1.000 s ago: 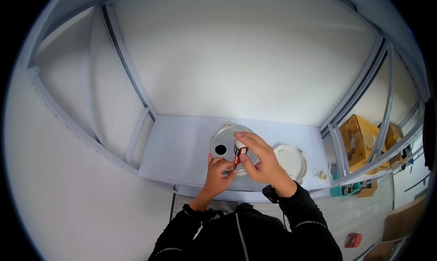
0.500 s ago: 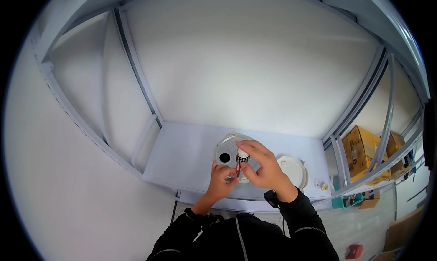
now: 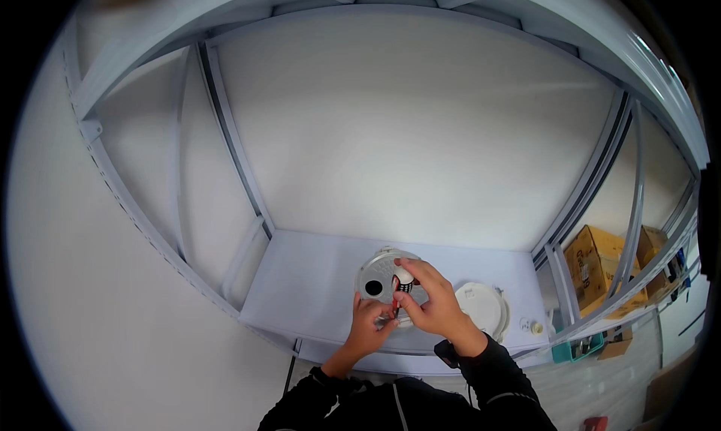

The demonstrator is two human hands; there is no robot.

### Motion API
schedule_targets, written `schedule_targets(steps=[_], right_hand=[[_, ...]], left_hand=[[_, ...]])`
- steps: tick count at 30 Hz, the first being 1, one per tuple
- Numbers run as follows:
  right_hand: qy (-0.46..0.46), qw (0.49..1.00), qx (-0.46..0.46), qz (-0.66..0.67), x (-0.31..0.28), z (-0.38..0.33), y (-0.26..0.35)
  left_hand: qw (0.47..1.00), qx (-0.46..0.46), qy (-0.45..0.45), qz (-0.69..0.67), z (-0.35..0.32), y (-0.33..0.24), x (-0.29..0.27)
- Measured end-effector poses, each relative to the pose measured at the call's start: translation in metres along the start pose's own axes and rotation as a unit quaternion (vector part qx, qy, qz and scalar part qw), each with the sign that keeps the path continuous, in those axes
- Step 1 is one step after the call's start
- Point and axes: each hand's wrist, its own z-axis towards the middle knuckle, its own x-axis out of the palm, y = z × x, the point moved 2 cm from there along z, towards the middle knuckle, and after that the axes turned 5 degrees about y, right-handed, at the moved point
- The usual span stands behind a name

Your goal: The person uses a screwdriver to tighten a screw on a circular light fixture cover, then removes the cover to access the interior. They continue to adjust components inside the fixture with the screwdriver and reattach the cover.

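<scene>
Two hands meet over a round grey device (image 3: 381,279) on the desk (image 3: 315,288). The right hand (image 3: 434,305) pinches a small white part (image 3: 405,275) between its fingers. The left hand (image 3: 369,323) curls its fingers against the device's near edge.

round grey disc-shaped device (image 3: 380,279) — flat on the pale shelf, near its front edge, centre | dark round hole on its left side, ribbed grille at top | small white-and-red part (image 3: 402,278) — on its right half, partly hidden
</scene>
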Motion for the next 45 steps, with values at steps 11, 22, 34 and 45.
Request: schedule_targets(steps=[11,22,34,45], right_hand=[[-0.155,0.983,0.086,0.035,0.002,-0.006,-0.02],[-0.18,0.981,0.072,-0.009,-0.007,-0.012,-0.029],[-0.226,0.972,0.054,0.025,-0.022,-0.02,-0.032],[-0.207,0.978,-0.002,0.031,-0.023,-0.025,-0.023]], left_hand=[[0.996,0.01,-0.084,-0.01,-0.003,-0.008,0.003],[0.996,-0.018,-0.078,0.045,0.002,-0.011,0.002],[0.992,0.028,-0.064,0.105,0.006,-0.025,-0.01],[0.989,0.031,-0.014,0.144,0.006,0.006,-0.049]])
